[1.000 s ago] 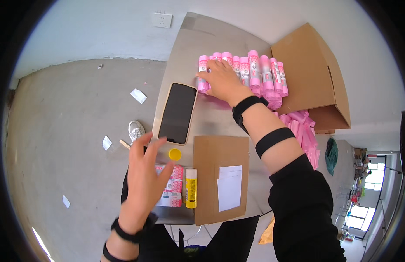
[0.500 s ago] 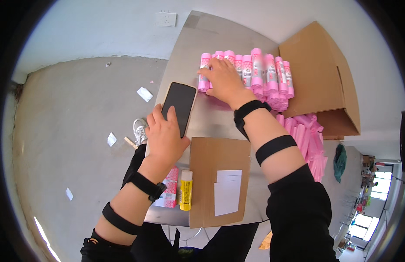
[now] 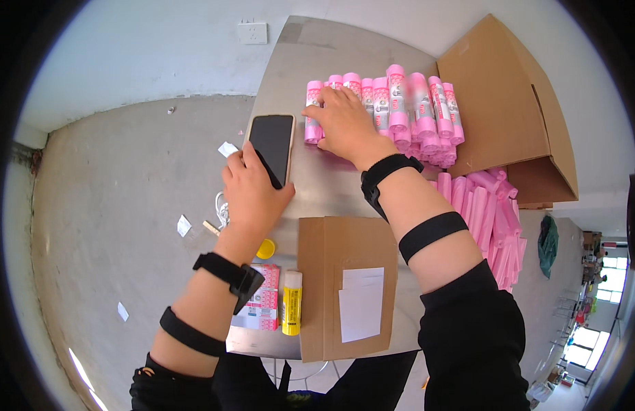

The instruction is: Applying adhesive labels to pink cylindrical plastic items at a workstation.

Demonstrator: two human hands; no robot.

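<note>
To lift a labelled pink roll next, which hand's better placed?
Probably the right hand: it's at the near-left end of the labelled rolls. The left hand is over at the phone.

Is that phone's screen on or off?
Apparently off: the phone shows only plain black where visible; the left hand covers its lower left part.

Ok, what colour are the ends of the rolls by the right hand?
The rolls have pink ends, clearest in the head view.
</note>
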